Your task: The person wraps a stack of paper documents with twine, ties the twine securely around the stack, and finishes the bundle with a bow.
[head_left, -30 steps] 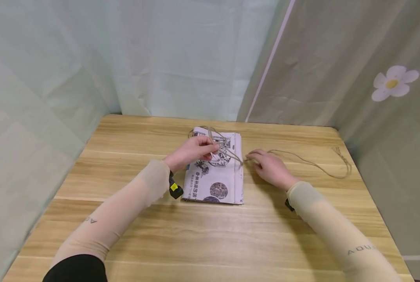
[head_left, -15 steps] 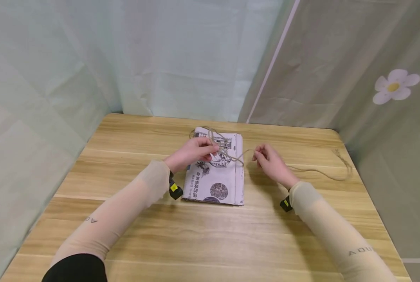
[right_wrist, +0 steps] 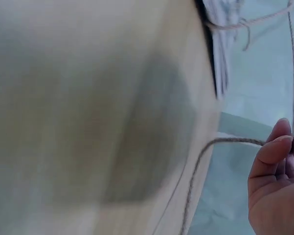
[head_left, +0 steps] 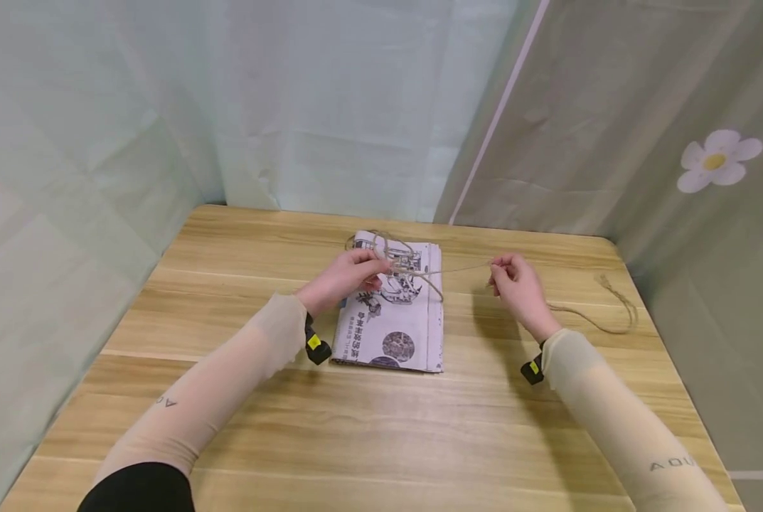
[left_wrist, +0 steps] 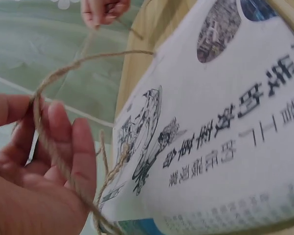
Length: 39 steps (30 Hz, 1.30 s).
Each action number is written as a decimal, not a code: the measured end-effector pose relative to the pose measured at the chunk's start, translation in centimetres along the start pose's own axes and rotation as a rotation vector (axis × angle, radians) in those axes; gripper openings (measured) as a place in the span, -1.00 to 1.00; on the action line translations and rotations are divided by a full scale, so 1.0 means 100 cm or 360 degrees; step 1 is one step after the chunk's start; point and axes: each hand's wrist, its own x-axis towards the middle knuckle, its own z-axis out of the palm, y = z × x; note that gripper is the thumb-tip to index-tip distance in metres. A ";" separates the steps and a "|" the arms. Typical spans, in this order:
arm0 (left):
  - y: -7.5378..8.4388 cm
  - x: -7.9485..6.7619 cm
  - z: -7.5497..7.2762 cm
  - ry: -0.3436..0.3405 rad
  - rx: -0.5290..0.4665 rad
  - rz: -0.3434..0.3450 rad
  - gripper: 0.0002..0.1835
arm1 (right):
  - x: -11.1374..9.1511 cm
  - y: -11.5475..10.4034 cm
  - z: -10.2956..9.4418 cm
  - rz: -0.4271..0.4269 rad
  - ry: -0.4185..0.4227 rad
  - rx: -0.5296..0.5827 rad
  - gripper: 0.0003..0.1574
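A folded newspaper [head_left: 381, 331] lies on the wooden table, with brown twine [head_left: 434, 286] wrapped over it. Above its upper left part, my left hand [head_left: 345, 279] pinches the twine where strands cross; the left wrist view shows the twine [left_wrist: 63, 169] running between thumb and fingers of that hand [left_wrist: 49, 196]. Off to the newspaper's right, my right hand [head_left: 520, 288] pinches another length, which stretches taut between both hands. In the right wrist view, the twine [right_wrist: 235, 140] trails down from the fingers of the right hand [right_wrist: 276, 188].
The loose twine tail [head_left: 627, 313] curls on the table's right side and ends in a frayed tip. Pale curtains [head_left: 355, 107] hang behind the wooden table [head_left: 381, 441], and a grey curtain with a flower print [head_left: 714, 162] closes the right side.
My right hand has lifted from beside the newspaper's right edge and moved right, drawing the twine from slack to taut. My left hand has stayed nearly in place, holding the crossing strands.
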 end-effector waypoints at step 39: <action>-0.019 -0.100 -0.178 0.0819 -0.1223 0.0437 -0.83 | -0.016 0.037 -0.016 0.0110 -0.0108 -0.0403 -0.60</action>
